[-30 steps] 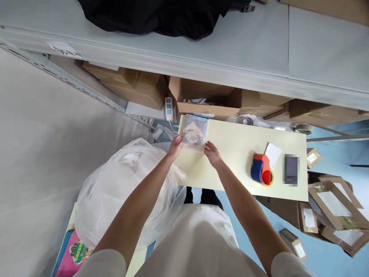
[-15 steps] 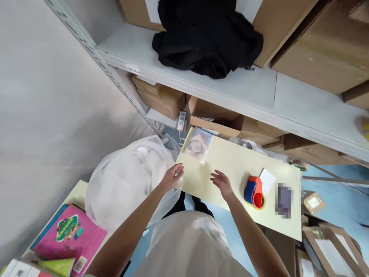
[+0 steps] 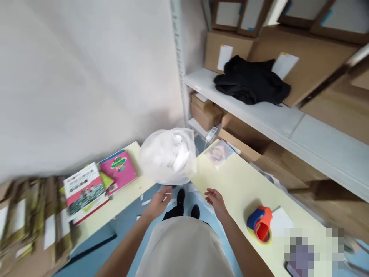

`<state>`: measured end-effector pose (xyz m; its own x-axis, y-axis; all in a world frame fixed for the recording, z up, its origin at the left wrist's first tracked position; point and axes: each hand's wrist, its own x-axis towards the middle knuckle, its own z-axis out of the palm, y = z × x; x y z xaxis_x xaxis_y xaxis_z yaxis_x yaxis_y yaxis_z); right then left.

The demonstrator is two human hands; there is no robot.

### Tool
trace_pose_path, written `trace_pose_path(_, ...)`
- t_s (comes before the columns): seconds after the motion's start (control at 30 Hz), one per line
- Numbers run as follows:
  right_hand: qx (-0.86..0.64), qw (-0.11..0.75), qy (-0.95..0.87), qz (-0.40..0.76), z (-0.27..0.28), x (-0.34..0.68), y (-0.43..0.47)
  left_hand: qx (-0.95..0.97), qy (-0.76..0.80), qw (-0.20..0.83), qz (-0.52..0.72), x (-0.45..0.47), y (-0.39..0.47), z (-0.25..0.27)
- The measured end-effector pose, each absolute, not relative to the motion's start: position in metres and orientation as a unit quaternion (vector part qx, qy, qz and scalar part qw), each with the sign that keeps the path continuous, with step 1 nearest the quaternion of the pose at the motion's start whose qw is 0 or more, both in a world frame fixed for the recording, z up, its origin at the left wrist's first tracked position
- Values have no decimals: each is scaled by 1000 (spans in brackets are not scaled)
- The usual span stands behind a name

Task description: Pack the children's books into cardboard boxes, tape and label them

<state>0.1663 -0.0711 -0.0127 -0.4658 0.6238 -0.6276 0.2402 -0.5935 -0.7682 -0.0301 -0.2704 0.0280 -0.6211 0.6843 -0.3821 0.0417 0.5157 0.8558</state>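
Observation:
My left hand [image 3: 159, 202] is in the air below the bulging white plastic bag [image 3: 161, 161], fingers loosely curled and apart, holding nothing. My right hand [image 3: 216, 201] hovers by the near edge of the pale yellow table [image 3: 239, 173], also empty with its fingers apart. Beyond it, a flat packet in clear plastic [image 3: 219, 152] lies at the table's far left corner. Farther right stands a red and blue tape dispenser [image 3: 261, 223] with a roll of tape, beside a white sheet [image 3: 281, 221].
On the left table lie a pink book [image 3: 119, 171] and a white-and-red book [image 3: 85, 190]. Flattened cardboard [image 3: 34, 223] stands at far left. A shelf [image 3: 268, 115] holds a black cloth [image 3: 252, 80] and boxes [image 3: 284, 65]. A blurred-out phone-like object [image 3: 300, 256] is at lower right.
My view has swung left and now takes in more of the left table, its books and the cardboard. Both hands stay empty; the left now shows below the bag, over the floor.

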Motion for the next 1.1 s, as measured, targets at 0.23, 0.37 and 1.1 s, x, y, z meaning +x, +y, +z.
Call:
trace_pose_path(0.23,-365,31,-559,744,3,88,-112,123,825,237,499,-25,-353,55)
trace_pose_path(0.37,-288,-44,-610,737,10,29,-156,16,831,170,529,-24,-421,51)
trace_pose_path(1.1,-82,-272,-719,635,22,-239,-597,-438,498,-65,746,-197,-761,26)
